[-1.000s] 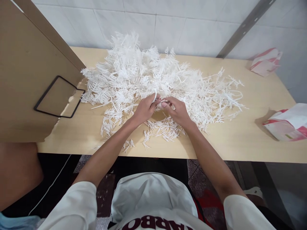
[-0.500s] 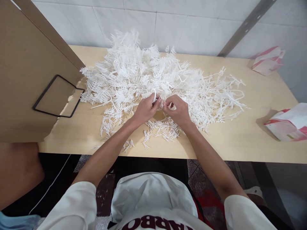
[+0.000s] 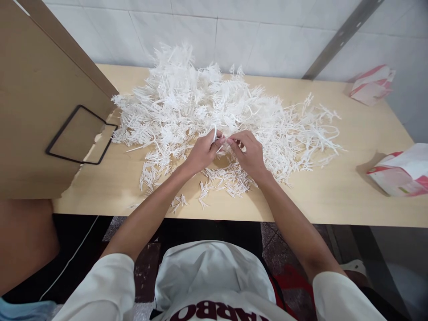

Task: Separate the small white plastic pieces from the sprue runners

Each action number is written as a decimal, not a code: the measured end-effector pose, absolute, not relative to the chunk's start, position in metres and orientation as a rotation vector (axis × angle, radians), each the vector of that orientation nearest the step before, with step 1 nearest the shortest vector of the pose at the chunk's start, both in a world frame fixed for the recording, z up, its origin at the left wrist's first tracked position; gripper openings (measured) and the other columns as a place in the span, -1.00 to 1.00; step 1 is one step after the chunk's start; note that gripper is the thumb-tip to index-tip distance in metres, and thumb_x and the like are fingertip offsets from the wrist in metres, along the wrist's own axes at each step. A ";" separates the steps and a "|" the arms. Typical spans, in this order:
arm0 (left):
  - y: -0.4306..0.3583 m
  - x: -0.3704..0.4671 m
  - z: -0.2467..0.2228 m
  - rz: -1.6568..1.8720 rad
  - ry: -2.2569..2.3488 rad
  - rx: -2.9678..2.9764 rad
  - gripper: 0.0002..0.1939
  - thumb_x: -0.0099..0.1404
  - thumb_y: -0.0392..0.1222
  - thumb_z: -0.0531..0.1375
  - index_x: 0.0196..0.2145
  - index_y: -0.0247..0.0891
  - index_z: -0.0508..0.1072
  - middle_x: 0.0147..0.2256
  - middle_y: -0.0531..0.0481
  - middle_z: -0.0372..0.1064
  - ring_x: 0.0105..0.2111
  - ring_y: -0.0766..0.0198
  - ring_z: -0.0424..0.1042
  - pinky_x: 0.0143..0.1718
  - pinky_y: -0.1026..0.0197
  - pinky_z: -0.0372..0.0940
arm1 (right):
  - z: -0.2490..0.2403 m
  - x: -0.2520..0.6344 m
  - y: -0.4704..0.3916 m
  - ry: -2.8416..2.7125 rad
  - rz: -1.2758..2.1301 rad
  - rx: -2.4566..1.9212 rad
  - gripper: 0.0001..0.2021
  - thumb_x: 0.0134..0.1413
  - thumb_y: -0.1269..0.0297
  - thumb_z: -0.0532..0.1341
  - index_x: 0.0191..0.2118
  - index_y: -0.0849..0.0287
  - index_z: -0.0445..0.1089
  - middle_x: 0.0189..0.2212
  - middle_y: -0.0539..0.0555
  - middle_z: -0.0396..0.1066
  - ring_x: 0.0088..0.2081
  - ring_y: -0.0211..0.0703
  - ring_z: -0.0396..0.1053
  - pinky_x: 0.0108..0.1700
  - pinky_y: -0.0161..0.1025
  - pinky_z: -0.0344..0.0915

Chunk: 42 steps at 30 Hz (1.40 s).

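Left hand (image 3: 204, 149): at the pile's front edge, forearm slanting inward, fingers curled and clamped on a white strand (image 3: 214, 133) that bends up over the thumb.
Right hand (image 3: 249, 151): also at the pile's front edge, just beside the left, fingers bent, thumb and fingertips brought close; too small to tell whether they grip anything.
Pile (image 3: 200, 102): a spread heap of thin, white, branching strands, feathery at the back, with short loose bits in front.
Tabletop (image 3: 351, 196): smooth, pale, wood-coloured, under the pile.
Cardboard (image 3: 43, 80): brown, torn-edged, left of the pile, near a black angular wire frame (image 3: 72, 158).
Bags (image 3: 404, 171): two, creased, white and red, right of the pile.
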<state>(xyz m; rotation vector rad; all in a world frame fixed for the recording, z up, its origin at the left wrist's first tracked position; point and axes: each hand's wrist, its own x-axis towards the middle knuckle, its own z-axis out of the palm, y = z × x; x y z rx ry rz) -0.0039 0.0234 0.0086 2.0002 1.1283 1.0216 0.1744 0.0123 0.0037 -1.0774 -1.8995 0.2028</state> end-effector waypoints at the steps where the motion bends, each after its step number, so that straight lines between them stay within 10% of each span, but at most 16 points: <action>1: 0.023 -0.004 0.009 1.025 1.137 2.000 -0.68 0.40 0.11 0.04 -0.21 -0.21 0.32 -0.38 0.04 0.44 -0.42 0.35 0.42 -0.35 0.29 0.24 | 0.005 0.174 0.011 -1.862 0.182 -1.089 -0.80 0.28 0.10 0.14 -0.23 0.03 0.46 -0.32 0.05 0.42 -0.25 -0.17 0.38 -0.21 -0.16 0.37; 12: 0.022 -0.002 0.016 1.056 1.167 1.939 -0.54 0.22 0.26 0.18 -0.34 -0.25 0.44 -0.41 0.02 0.44 -0.42 0.35 0.34 -0.37 0.27 0.22 | 0.004 0.168 0.007 -1.800 0.270 -1.067 -0.74 0.27 0.01 0.12 -0.28 0.05 0.42 -0.36 0.01 0.44 -0.36 -0.22 0.34 -0.28 -0.20 0.30; 21: 0.023 -0.001 0.013 1.153 1.202 1.900 -0.90 0.23 -0.18 0.18 -0.39 -0.25 0.38 -0.47 0.08 0.34 -0.48 0.39 0.27 -0.37 0.27 0.20 | 0.003 0.165 0.000 -1.733 0.581 -1.067 -0.76 0.30 -0.01 0.07 -0.22 0.02 0.29 -0.43 -0.06 0.44 -0.42 -0.29 0.41 -0.32 -0.27 0.35; 42: 0.026 -0.003 0.009 1.154 1.163 1.764 -0.59 0.26 0.17 0.19 -0.31 -0.28 0.52 -0.43 0.03 0.45 -0.46 0.38 0.34 -0.41 0.30 0.20 | 0.005 0.165 0.004 -1.668 0.517 -0.987 -0.92 0.17 0.23 0.23 -0.25 0.08 0.40 -0.38 -0.06 0.45 -0.37 -0.33 0.41 -0.27 -0.29 0.41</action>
